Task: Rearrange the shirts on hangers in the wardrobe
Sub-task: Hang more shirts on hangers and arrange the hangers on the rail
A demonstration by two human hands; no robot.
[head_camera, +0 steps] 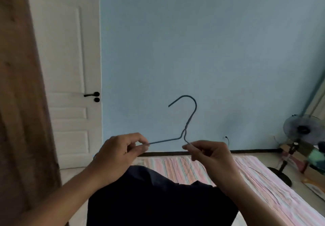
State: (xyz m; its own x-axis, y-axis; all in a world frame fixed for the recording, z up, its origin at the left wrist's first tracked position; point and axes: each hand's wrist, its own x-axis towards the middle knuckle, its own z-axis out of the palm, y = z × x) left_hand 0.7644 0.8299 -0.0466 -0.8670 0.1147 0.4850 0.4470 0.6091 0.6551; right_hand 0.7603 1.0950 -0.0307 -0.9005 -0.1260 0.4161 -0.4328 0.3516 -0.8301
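Note:
A thin blue wire hanger stands upright in front of me, its hook pointing up and to the left. My left hand pinches the hanger's left shoulder arm. My right hand pinches the right shoulder arm close to the neck. Below both hands lies a dark navy shirt, spread over the striped bedding; the lower part of the hanger is hidden behind my hands.
A brown wooden wardrobe panel fills the left edge. Behind it is a white door with a black handle. Pink striped bedding stretches to the right. A standing fan and clutter sit by the blue wall at right.

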